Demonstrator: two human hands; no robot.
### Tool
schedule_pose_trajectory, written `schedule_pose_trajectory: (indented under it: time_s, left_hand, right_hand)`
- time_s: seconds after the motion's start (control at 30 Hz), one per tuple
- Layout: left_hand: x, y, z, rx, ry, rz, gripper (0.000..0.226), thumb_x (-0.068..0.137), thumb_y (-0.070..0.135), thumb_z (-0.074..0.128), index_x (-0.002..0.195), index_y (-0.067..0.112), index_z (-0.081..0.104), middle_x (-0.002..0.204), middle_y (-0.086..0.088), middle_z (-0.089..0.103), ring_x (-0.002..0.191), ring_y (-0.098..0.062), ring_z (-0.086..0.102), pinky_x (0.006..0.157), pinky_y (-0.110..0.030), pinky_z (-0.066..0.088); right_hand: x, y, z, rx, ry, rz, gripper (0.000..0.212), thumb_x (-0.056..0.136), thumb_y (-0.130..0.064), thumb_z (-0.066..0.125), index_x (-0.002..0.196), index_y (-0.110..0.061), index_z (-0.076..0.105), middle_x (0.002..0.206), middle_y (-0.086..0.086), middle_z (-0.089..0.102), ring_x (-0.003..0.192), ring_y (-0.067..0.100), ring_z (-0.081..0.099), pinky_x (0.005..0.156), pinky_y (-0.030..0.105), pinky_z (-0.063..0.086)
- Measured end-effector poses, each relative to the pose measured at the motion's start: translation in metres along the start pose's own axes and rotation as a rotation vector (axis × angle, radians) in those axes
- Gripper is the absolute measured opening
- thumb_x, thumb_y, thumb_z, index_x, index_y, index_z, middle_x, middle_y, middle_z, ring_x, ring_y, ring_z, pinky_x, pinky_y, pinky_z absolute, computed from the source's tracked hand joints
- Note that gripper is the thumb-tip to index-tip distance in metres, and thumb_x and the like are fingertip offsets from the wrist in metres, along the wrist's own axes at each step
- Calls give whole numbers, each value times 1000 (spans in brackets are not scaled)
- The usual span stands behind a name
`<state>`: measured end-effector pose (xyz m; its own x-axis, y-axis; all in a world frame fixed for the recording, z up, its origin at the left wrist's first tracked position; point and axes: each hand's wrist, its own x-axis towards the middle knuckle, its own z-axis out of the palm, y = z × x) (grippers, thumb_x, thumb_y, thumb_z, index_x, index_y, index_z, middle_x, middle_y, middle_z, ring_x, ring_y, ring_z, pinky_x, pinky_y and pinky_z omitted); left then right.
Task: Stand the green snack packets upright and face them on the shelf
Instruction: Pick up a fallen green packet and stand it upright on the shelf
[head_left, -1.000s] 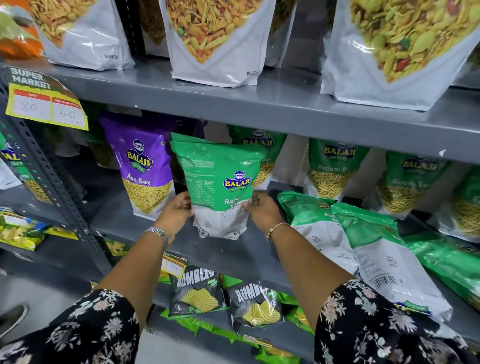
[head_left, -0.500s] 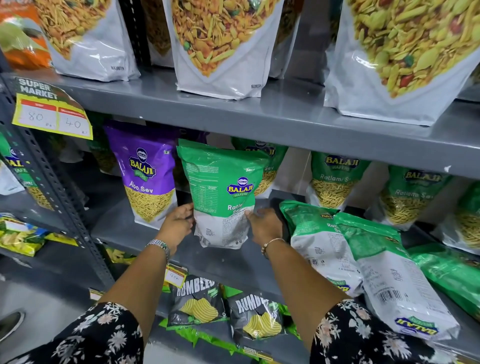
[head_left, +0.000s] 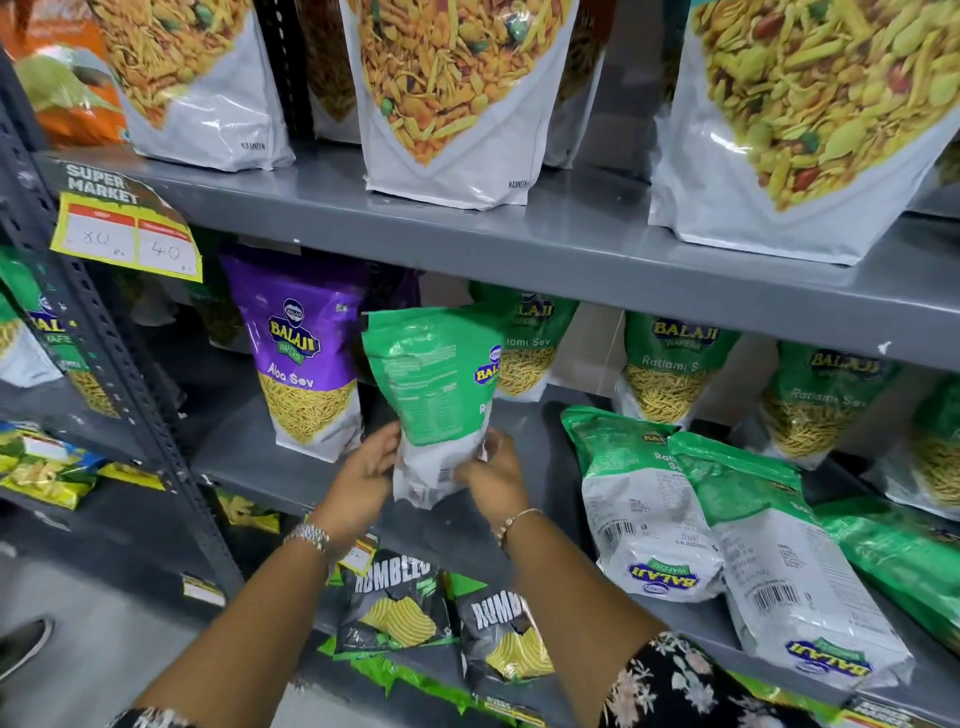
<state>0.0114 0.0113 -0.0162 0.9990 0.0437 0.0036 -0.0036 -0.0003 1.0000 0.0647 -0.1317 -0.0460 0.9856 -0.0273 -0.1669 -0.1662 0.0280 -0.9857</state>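
A green Balaji snack packet stands upright on the grey middle shelf, its printed back turned towards me and twisted to the right. My left hand grips its lower left corner and my right hand its lower right corner. Two more green packets lie flat on the shelf to the right, backs up, and a third green one lies at the far right. Several green packets stand upright along the back.
A purple Aloo Sev packet stands just left of the held one. Large white namkeen bags fill the shelf above, whose edge overhangs. Black chip packets sit on the shelf below. A price tag hangs at left.
The held packet has been turned about its upright axis, so its face now points more to the right. Both hands have slid down to its bottom corners.
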Motion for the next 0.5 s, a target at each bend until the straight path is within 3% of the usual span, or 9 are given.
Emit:
schedule_pose_trajectory:
  time_s: [0.07, 0.13, 0.2, 0.27, 0.33, 0.4, 0.43, 0.5]
  left_hand:
    - [-19, -6, 5, -16, -71, 11, 78, 74, -32, 30, 140, 10, 37, 133, -8, 55, 116, -19, 56, 87, -25, 51]
    - [-30, -13, 8, -63, -141, 10, 72, 80, -30, 29, 137, 13, 39, 131, -4, 56, 116, -13, 58, 91, -28, 49]
    - [-30, -17, 2, -111, -124, -19, 58, 87, -23, 31, 132, 11, 45, 132, -8, 57, 111, -12, 61, 91, -26, 49]
    - [-19, -17, -9, -122, -11, -77, 44, 90, -15, 34, 121, 9, 54, 130, -17, 58, 98, -16, 66, 80, -28, 49]
    - [-4, -16, -18, -137, 88, -134, 41, 90, -15, 32, 113, 8, 57, 128, -21, 57, 86, -16, 68, 67, -24, 49]
    - [13, -14, -19, -142, 141, -162, 49, 86, -23, 29, 125, -2, 50, 136, -23, 48, 101, -25, 65, 57, -18, 47]
    - [20, -14, -16, -119, 159, -166, 57, 83, -27, 27, 133, -3, 44, 142, -23, 43, 118, -33, 56, 61, -21, 49]
    - [30, -13, -4, -73, 188, -147, 67, 79, -31, 24, 139, -4, 38, 147, -21, 39, 135, -36, 40, 93, -37, 49]
  right_hand:
    - [7, -8, -6, -8, -23, 13, 54, 70, 16, 66, 115, -10, 51, 100, 6, 57, 90, 20, 55, 66, 21, 51]
    - [11, -10, -13, -94, 38, 34, 60, 72, 7, 73, 124, -8, 48, 103, 6, 51, 93, 21, 52, 76, 29, 47]
    - [3, -7, -19, -221, 162, 8, 47, 73, -2, 76, 115, -5, 55, 96, 7, 55, 90, 22, 55, 80, 35, 48]
    - [-14, 2, -18, -296, 181, -8, 31, 76, -1, 68, 106, -7, 60, 93, 8, 64, 90, 25, 63, 80, 33, 51]
    - [-33, 13, -10, -385, 66, -43, 41, 75, -1, 67, 113, -13, 56, 110, 8, 67, 100, 26, 64, 86, 33, 52]
    - [-45, 21, 4, -443, 4, -119, 64, 69, -13, 77, 126, -11, 46, 124, 9, 56, 110, 26, 59, 94, 35, 51]
    - [-47, 23, 12, -482, 27, -145, 74, 67, -22, 80, 129, -9, 41, 127, 10, 51, 114, 27, 56, 97, 38, 50]
    - [-47, 21, 23, -584, 110, -145, 81, 67, -37, 80, 129, -8, 36, 131, 11, 47, 117, 31, 53, 96, 43, 50]
